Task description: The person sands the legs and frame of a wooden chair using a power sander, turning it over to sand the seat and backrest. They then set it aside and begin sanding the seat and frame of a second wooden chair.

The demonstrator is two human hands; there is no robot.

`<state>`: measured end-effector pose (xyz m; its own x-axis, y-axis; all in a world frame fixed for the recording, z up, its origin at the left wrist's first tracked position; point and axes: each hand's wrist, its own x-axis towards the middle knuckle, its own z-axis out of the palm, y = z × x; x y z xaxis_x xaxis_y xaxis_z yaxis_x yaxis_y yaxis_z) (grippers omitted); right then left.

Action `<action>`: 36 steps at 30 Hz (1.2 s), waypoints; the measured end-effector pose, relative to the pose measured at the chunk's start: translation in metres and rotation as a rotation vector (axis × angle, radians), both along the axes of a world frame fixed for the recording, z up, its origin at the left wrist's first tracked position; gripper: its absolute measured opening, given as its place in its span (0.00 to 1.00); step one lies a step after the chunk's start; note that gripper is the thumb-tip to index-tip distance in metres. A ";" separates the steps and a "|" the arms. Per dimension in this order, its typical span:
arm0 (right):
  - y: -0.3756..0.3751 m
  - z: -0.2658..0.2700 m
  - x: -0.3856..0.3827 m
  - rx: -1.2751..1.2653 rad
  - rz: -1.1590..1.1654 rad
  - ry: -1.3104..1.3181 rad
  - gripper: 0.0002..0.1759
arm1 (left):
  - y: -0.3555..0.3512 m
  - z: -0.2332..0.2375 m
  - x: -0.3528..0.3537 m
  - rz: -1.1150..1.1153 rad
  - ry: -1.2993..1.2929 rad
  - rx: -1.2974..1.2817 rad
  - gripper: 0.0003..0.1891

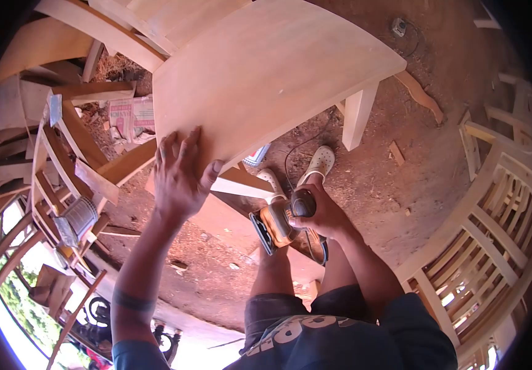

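My left hand [181,169] lies flat with fingers apart on the near left corner of a pale wooden seat [272,68], part of a wooden chair. My right hand [323,213] is wrapped round the dark grip of a yellow and black electric sander [278,223]. The sander is held off the wood, in front of my knees, its flat pad turned to the left. A dark cord [290,154] shows beyond it. One square wooden leg [358,117] stands under the seat's right side.
Wooden frames [71,132] are piled at the left, with a tin can [79,217] on them. Slatted wooden furniture [482,246] stands at the right. A curved wood offcut [421,97] and a socket box [399,26] lie on the dirt floor.
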<state>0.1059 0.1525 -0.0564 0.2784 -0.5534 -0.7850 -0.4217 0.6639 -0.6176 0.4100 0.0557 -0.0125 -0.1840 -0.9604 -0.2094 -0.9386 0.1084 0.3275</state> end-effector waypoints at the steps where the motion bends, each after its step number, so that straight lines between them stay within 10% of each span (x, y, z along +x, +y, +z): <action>1: -0.002 0.019 -0.003 0.118 -0.004 0.079 0.42 | 0.002 0.002 -0.002 0.034 0.018 0.001 0.44; 5: 0.041 -0.025 -0.026 -0.191 -0.022 0.233 0.44 | 0.054 0.031 -0.044 0.129 0.186 -0.417 0.33; 9: 0.036 -0.042 -0.029 -0.255 -0.037 0.317 0.40 | 0.154 0.027 -0.156 0.247 0.553 0.180 0.32; 13: 0.029 -0.051 -0.038 -0.351 -0.022 0.279 0.48 | 0.174 -0.029 -0.237 0.877 0.850 0.437 0.32; 16: 0.031 -0.050 -0.062 -0.454 0.019 0.155 0.51 | 0.139 -0.030 -0.283 0.863 0.482 0.370 0.34; 30: 0.003 -0.072 -0.108 -0.488 0.457 0.015 0.47 | 0.132 -0.081 -0.316 1.137 0.574 0.322 0.37; 36: 0.017 -0.078 -0.103 -0.934 0.813 0.014 0.43 | 0.167 -0.148 -0.303 1.357 1.261 0.022 0.35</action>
